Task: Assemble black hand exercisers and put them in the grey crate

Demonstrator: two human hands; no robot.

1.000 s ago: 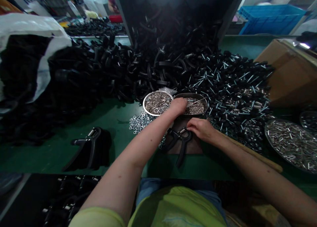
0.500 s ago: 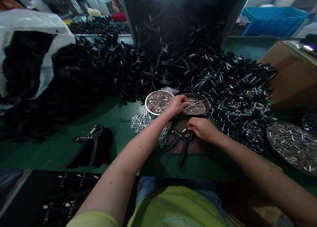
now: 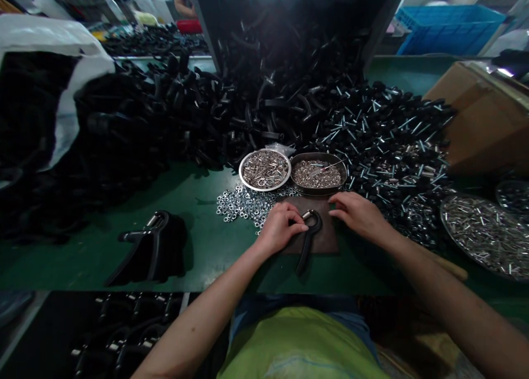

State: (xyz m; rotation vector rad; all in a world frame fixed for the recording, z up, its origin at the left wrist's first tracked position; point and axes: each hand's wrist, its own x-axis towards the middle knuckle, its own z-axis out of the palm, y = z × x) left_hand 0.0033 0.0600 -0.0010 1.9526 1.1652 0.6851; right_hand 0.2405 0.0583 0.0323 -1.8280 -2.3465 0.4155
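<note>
A black hand grip strengthener (image 3: 306,247) with a metal coil spring (image 3: 307,215) at its top lies on a brown mat (image 3: 329,241). My left hand (image 3: 279,227) is closed on its left side and covers part of it, fingers bent by the spring. Just right of the grip, my right hand (image 3: 359,212) hovers over the mat's edge with its thumb and fingers apart and nothing visible in them. Beyond the hands stand a round dish of small metal parts (image 3: 264,171) and a dark oval tin (image 3: 317,190) of tiny fittings, on which a thin rod (image 3: 330,166) rests.
Loose nuts (image 3: 237,204) lie left of the mat. Farther left stands a stack of black grips (image 3: 155,247). Black handles (image 3: 256,109) are heaped behind, black-headed screws (image 3: 384,142) to the right. A cardboard box (image 3: 467,120) and a tray of metal pins (image 3: 487,236) flank the right side.
My left hand has left the oval tin and come down to the grip; the thin rod lies on the tin. My right hand has drawn off the grip to the right.
</note>
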